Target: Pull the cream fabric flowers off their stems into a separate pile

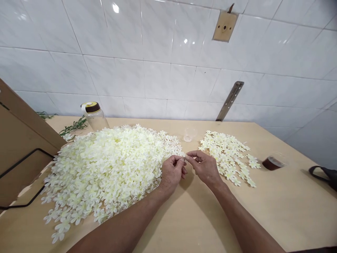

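A large heap of white and pale-yellow fabric flowers (105,165) covers the left half of the wooden table (263,211). A smaller, flatter spread of the same flowers (226,154) lies to the right. My left hand (172,172) and my right hand (204,167) meet between the two piles, fingertips pinched together on a small white flower piece (184,157). Both hands hover just above the tabletop at the edge of the big heap.
A clear bottle with a brown cap (94,114) stands behind the heap. Green stems (73,126) lie by a cardboard box (21,147) at left. A small clear cup (189,134), a brown-filled lid (272,162) and a black strap (325,174) lie to the right.
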`<state>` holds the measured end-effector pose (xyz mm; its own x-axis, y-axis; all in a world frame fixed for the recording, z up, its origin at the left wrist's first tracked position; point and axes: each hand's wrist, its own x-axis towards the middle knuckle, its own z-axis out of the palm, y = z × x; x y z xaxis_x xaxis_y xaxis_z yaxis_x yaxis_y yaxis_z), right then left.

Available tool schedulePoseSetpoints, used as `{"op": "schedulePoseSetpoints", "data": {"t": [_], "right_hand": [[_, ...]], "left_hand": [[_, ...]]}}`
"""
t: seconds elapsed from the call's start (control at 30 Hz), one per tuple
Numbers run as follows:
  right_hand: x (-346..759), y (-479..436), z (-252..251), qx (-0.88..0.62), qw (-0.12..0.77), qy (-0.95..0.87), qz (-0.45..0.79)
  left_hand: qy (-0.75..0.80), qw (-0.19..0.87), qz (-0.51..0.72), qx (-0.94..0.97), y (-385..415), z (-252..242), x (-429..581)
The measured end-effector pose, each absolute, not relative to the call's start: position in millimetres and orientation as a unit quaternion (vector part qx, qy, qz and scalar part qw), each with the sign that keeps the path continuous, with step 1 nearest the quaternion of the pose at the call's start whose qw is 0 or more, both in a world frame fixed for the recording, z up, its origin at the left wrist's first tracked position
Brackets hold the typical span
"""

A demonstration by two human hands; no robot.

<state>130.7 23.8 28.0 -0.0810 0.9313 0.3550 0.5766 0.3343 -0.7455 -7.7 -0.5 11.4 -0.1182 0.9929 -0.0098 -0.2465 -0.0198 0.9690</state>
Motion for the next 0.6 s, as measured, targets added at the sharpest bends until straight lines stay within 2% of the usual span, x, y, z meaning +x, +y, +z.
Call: {"op": "schedulePoseSetpoints", "data": {"t": [0.13,0.33,0.6], "right_hand": [[130.1,21.2,30.3,-0.508,0.418,-0.725,0.204],[133.0,19.2,34.3,-0.538,0.383,-0.698,0.276],[130.1,16.9,35.9,-0.551,0.358,-0.718,0.229]], "left_hand": [[0.456,0.528,0.59,0.407,0.1,10.4,-8.2],[0.454,0.53,0.588,0.409,-0.7,12.4,-8.1],[0.451,0.534,0.585,0.411,-1.6,13.4,-7.2]]}}
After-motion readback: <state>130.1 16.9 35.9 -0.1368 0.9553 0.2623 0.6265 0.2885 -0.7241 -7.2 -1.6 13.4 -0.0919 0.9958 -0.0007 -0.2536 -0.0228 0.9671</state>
